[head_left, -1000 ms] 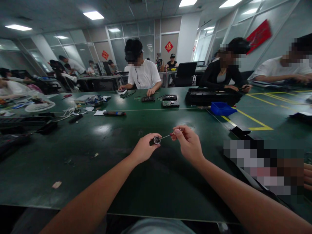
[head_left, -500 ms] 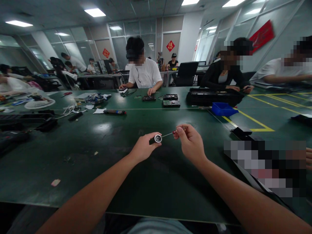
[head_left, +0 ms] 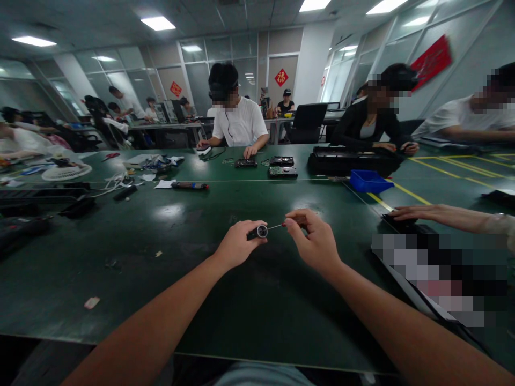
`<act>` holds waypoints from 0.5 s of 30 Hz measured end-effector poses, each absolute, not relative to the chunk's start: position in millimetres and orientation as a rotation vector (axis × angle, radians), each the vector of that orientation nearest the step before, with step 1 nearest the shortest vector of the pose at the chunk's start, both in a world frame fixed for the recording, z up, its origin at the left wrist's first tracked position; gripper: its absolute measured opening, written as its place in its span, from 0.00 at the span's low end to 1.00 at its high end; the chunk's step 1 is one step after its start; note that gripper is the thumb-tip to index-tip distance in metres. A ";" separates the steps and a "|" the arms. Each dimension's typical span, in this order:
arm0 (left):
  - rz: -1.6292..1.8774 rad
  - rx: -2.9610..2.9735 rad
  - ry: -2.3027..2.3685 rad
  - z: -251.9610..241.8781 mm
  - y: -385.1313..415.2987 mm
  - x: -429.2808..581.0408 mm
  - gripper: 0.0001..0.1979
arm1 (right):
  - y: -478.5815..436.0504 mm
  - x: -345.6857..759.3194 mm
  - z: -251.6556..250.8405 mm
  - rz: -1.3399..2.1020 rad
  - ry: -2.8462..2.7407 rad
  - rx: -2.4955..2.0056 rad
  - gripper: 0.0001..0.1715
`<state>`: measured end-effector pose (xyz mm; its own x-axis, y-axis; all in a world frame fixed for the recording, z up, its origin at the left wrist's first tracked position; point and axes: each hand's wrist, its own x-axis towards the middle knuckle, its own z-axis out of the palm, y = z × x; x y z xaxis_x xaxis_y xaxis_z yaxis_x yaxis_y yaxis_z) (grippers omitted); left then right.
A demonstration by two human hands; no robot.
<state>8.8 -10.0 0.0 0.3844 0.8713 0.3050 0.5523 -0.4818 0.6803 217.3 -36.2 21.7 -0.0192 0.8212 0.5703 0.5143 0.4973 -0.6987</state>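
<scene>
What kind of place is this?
Probably an electronics repair workshop: a long green worktable, hard drives before a seated co-worker, and the right hand holding a small screwdriver to a round metal part in the left hand.

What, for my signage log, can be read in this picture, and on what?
"福": red diamond sign on the far wall.
Second red diamond sign: too blurred to read.
Red banner on the glass wall: unreadable.
Round part in the left hand, screwdriver in the right hand: no legible marking.
</scene>
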 end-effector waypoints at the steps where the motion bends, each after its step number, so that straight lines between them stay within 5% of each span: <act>1: 0.893 2.180 1.222 0.3 -9.8 8.7 0.18 | -36.4 217.0 22.1 0.373 -1.696 -1.133 0.08; 8: 0.867 2.220 1.215 0.7 -10.4 9.0 0.18 | -40.2 215.6 27.0 0.358 -1.715 -1.186 0.17; 15: 0.906 2.213 1.234 -2.1 -7.3 6.8 0.18 | -37.8 217.1 25.4 0.474 -1.713 -1.184 0.14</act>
